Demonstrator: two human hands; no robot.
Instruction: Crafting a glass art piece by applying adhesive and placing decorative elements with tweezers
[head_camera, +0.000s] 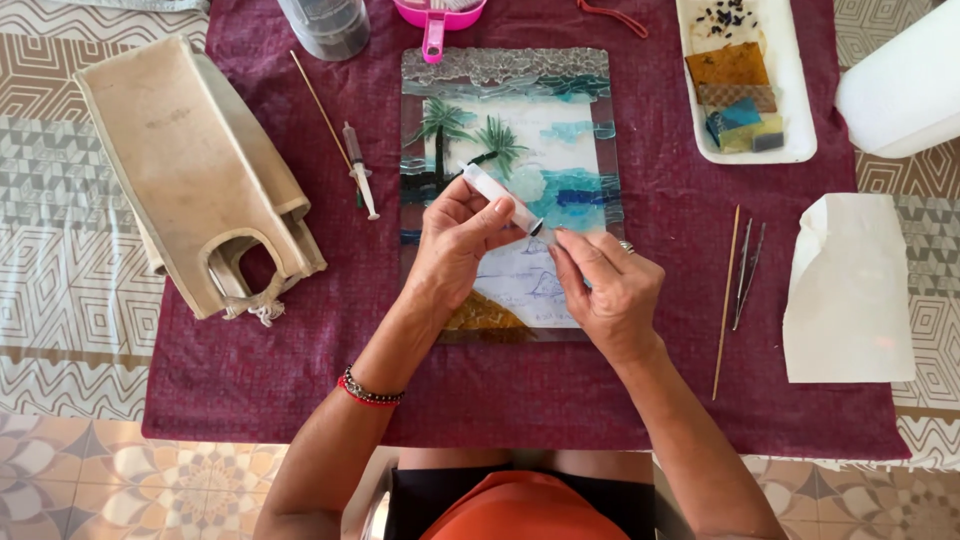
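My left hand (458, 240) grips a white syringe-like tube (497, 195), its tip pointing down to the right. My right hand (605, 280) pinches something small right at that tip; what it holds is too small to tell. Both hands hover over a glass mosaic panel (560, 130) showing palm trees, blue sea and a pencil sketch, lying on a dark red cloth (300, 370).
A beige canvas bag (190, 160) lies at left. A second syringe (360, 170) and a thin stick (320, 105) lie left of the panel. Tweezers (746, 272) and another stick (726, 300) lie right. A white tray (795, 90) holds coloured glass pieces; white paper (850, 290) far right.
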